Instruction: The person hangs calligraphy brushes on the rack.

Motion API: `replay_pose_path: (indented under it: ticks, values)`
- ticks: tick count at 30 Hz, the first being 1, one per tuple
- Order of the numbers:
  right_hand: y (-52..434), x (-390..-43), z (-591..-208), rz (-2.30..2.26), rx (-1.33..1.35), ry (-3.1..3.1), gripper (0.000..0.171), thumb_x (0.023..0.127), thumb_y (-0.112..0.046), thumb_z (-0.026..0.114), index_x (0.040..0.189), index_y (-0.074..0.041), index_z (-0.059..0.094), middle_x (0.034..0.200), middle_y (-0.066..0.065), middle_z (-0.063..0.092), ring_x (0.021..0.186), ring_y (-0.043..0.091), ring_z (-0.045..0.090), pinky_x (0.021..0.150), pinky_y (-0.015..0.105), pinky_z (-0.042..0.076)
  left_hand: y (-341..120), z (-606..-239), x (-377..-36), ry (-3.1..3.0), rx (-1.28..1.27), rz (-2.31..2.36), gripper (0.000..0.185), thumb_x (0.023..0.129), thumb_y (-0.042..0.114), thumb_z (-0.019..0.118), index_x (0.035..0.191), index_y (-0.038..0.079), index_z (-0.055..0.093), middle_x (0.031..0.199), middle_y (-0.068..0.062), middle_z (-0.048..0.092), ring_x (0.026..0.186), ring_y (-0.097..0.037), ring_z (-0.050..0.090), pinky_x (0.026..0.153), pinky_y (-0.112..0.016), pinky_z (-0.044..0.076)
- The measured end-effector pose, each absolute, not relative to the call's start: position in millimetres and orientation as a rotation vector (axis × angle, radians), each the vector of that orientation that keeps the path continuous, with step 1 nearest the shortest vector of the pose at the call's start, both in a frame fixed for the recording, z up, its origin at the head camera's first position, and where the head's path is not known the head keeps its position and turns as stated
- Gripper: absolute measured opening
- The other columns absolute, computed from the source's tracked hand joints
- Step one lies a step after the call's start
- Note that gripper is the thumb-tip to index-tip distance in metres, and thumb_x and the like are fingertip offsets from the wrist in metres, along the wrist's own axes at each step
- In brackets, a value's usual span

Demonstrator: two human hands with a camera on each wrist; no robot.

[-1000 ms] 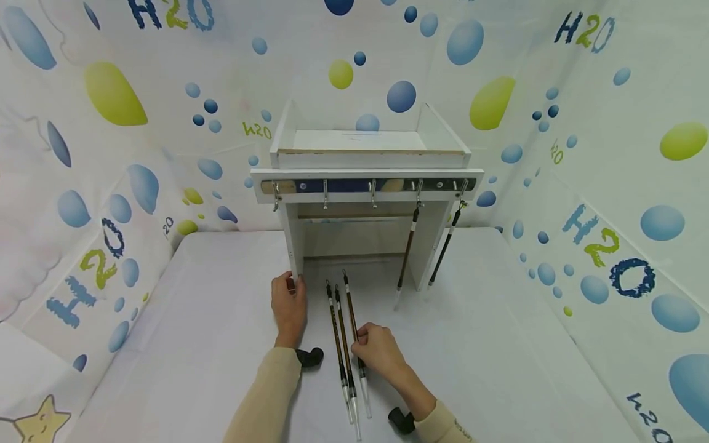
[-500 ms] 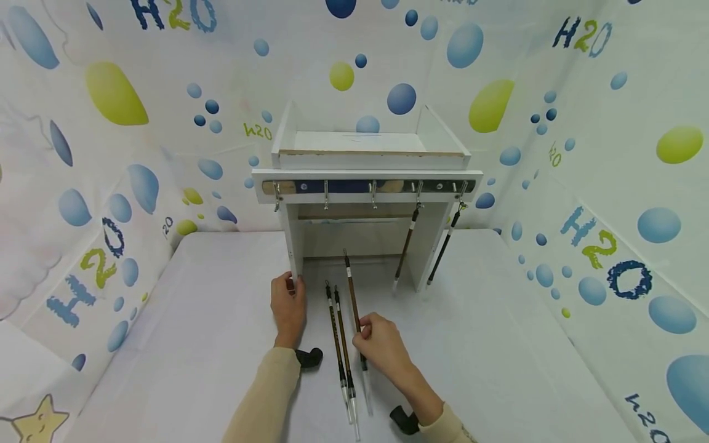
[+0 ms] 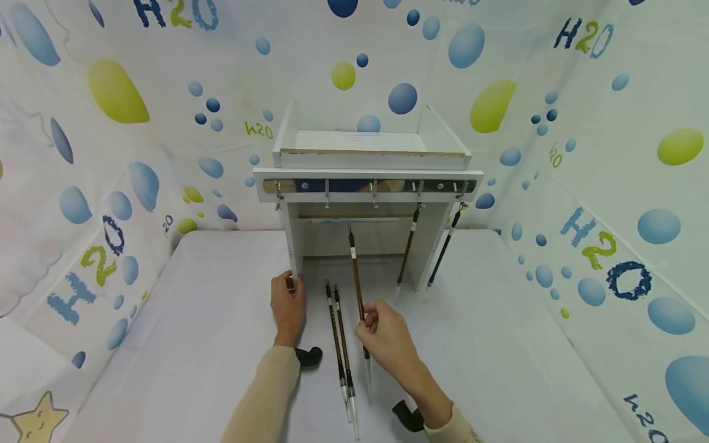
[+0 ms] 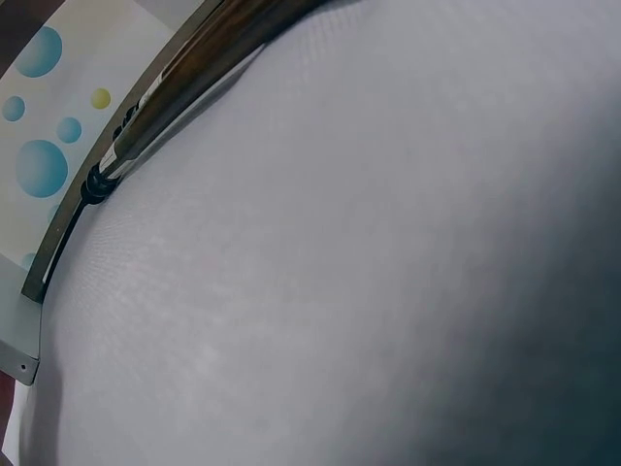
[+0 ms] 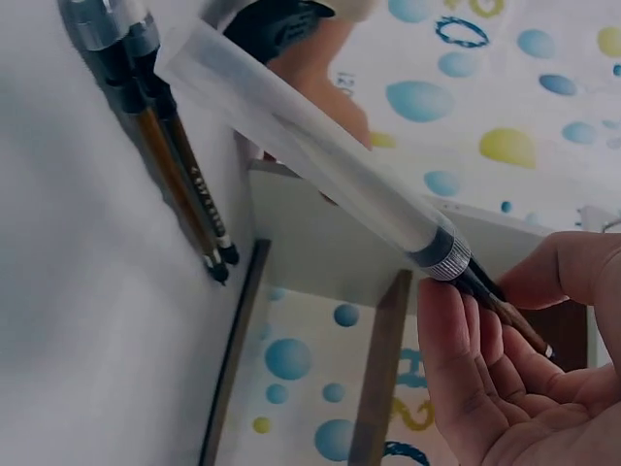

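My right hand [image 3: 390,335] pinches a calligraphy brush [image 3: 356,271], raised and tilted with its loop end towards the rack. In the right wrist view, the brush's clear cap [image 5: 330,146] points away from the fingers. My left hand [image 3: 289,314] holds the front lower edge of the left side panel [image 3: 296,243] of a white rack [image 3: 304,197]; the left wrist view does not show this hand's fingers. Two more capped brushes, one [image 3: 335,326] beside the other [image 3: 344,338], lie on the white tabletop between my hands.
A metallic strip [image 3: 349,186] on the rack's front carries several hooks. One brush [image 3: 408,246] hangs from a right-hand hook, another [image 3: 445,246] from the rightmost. An open white tray-like top [image 3: 360,141] crowns the rack. A patterned backdrop [image 3: 299,55] stands behind.
My right hand has lifted the brush off the table and moved it forward, so its loop end now reaches in front of the rack's opening. My left hand has stayed in place.
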State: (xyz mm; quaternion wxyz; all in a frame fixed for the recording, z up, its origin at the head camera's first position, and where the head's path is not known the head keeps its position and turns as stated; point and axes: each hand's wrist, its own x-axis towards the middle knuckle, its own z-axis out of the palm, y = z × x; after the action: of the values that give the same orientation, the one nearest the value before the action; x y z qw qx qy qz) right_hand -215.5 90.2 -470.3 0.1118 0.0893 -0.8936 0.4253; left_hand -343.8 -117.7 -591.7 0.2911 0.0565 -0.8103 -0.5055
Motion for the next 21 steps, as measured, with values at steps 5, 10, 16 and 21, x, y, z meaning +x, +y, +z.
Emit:
replay_pose_path:
  ticks: [5, 10, 16, 21]
  values:
    - [90.8, -211.6, -462.0, 1.24, 0.272, -2.575, 0.019, 0.084, -0.007, 0.067, 0.103, -0.005, 0.065, 0.08, -0.002, 0.061, 0.07, 0.005, 0.057, 0.063, 0.019, 0.052, -117.6, -590.7, -344.1, -2.161, 0.16, -1.362, 0.033, 0.103, 0.028, 0.055, 0.128, 0.005, 0.055, 0.109, -0.013, 0.055, 0.098, -0.023, 0.058, 0.085, -0.041, 0.054]
    - [92.4, -208.7, -453.4, 1.225, 0.289, -2.545, 0.02, 0.085, -0.006, 0.067, 0.105, -0.004, 0.065, 0.08, -0.001, 0.062, 0.07, 0.006, 0.058, 0.062, 0.019, 0.052, -117.1, -590.5, -344.4, -2.163, 0.178, -1.378, 0.034, 0.103, 0.029, 0.055, 0.128, 0.006, 0.055, 0.109, -0.012, 0.054, 0.097, -0.023, 0.058, 0.083, -0.04, 0.054]
    - [94.7, -205.0, -444.9, 1.238, 0.287, -2.527, 0.021, 0.086, -0.006, 0.067, 0.107, -0.004, 0.064, 0.082, 0.0, 0.062, 0.073, 0.007, 0.059, 0.062, 0.019, 0.052, -117.1, -592.7, -345.7, -2.144, 0.168, -1.352, 0.033, 0.103, 0.028, 0.055, 0.126, 0.005, 0.056, 0.107, -0.012, 0.055, 0.095, -0.023, 0.059, 0.083, -0.041, 0.054]
    - [97.1, -202.0, -440.5, 1.229, 0.301, -2.491, 0.022, 0.087, -0.006, 0.068, 0.108, -0.004, 0.063, 0.082, 0.0, 0.062, 0.074, 0.008, 0.058, 0.062, 0.019, 0.053, -117.1, -595.3, -347.2, -2.126, 0.148, -1.311, 0.032, 0.103, 0.029, 0.055, 0.124, 0.005, 0.057, 0.105, -0.012, 0.056, 0.093, -0.022, 0.061, 0.08, -0.041, 0.055]
